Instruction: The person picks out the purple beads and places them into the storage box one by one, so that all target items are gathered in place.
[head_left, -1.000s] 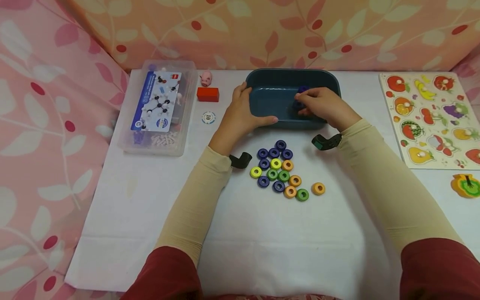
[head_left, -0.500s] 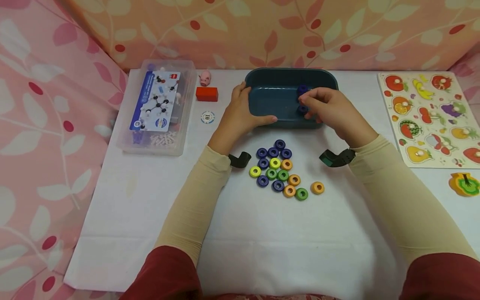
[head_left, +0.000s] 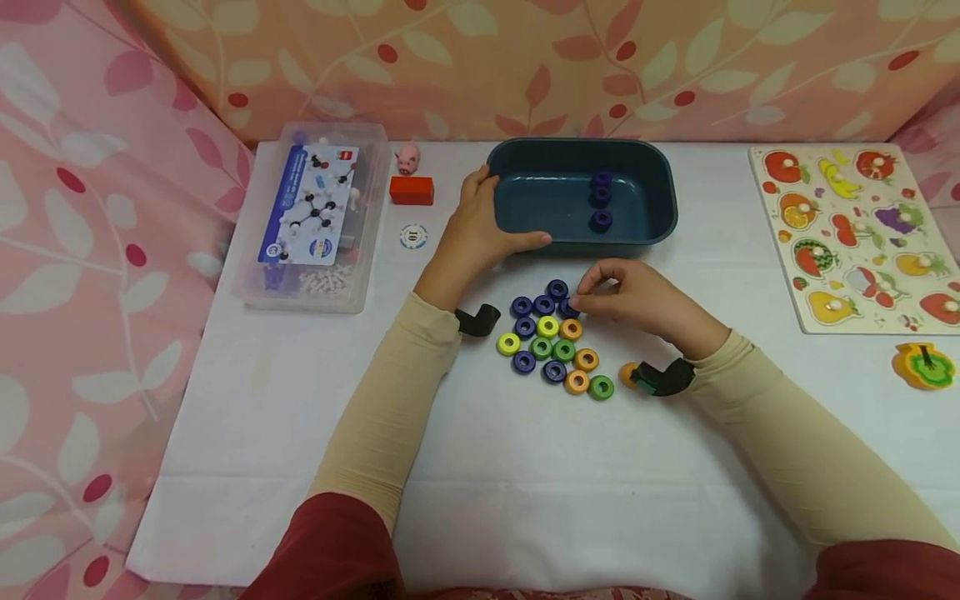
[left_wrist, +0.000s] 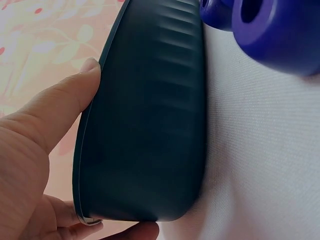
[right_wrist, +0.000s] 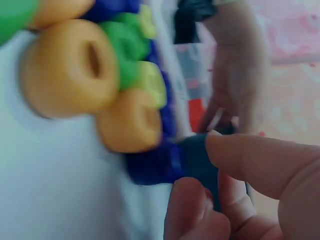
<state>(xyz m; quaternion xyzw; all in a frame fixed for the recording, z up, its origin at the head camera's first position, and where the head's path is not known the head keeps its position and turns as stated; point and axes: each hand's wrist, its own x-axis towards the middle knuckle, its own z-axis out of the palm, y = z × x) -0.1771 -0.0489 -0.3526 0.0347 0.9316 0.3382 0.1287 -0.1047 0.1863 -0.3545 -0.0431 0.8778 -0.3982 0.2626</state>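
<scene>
My left hand (head_left: pixel 476 233) grips the left end of a dark teal plastic tub (head_left: pixel 547 208), thumb along the front rim (left_wrist: pixel 90 92) and the other fingers round the end wall. Inside the tub, three dark purple rings (head_left: pixel 601 221) lie in a row towards the right. In front of it, on the cloth, is a cluster of purple, yellow, green (head_left: pixel 562 349) and orange rings. My right hand (head_left: pixel 645 304) reaches to a purple ring (right_wrist: pixel 150 162) at the cluster's upper right, thumb and finger apart with their tips right at its edge.
At the left stands a clear lidded box (head_left: pixel 311 217); beside it are a pink pig figure (head_left: pixel 408 158), a red block (head_left: pixel 412 191) and a round chip (head_left: pixel 413 237). A fruit puzzle board (head_left: pixel 862 237) and a tree-patterned piece (head_left: pixel 924 366) lie at the right.
My right hand has let go of a purple ring in the tub, then come out and down towards the cluster. The left hand stays on the tub.
</scene>
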